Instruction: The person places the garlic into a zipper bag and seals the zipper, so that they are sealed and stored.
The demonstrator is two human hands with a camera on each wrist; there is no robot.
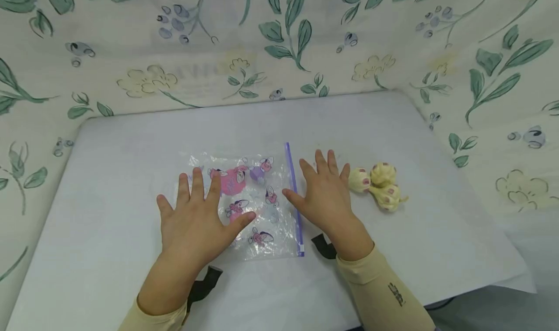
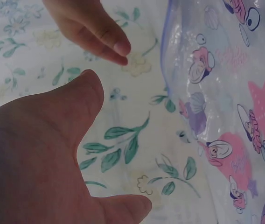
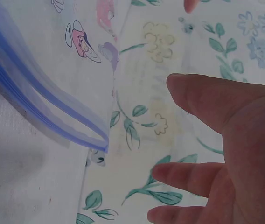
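Head view: a beige sleeve (image 1: 153, 316) and a black strap (image 1: 205, 285) adjoin the left wrist; a second beige sleeve (image 1: 384, 292), bearing a dark printed mark, and a second black strap (image 1: 324, 247) adjoin the right. Left hand (image 1: 196, 226): palm down, fingers and thumb spread, positioned over the left portion of the clear printed bag (image 1: 262, 207); contact cannot be determined. Right hand (image 1: 325, 195): fingers and thumb spread, thumb crossing above the blue zip strip (image 1: 299, 229); contact here also cannot be determined. The bag lies flat on the white table cover (image 1: 109, 200), between and partly beneath the hands, zip edge toward the right hand. Right wrist view: two blue bands of the strip run apart and meet at a corner. Three pale yellow bulbs (image 1: 387, 196) with reddish patches sit grouped just beside the right hand, on its outer side. Beyond the table hangs a floral cloth (image 1: 323, 59), patterned with green leaves and yellow flowers
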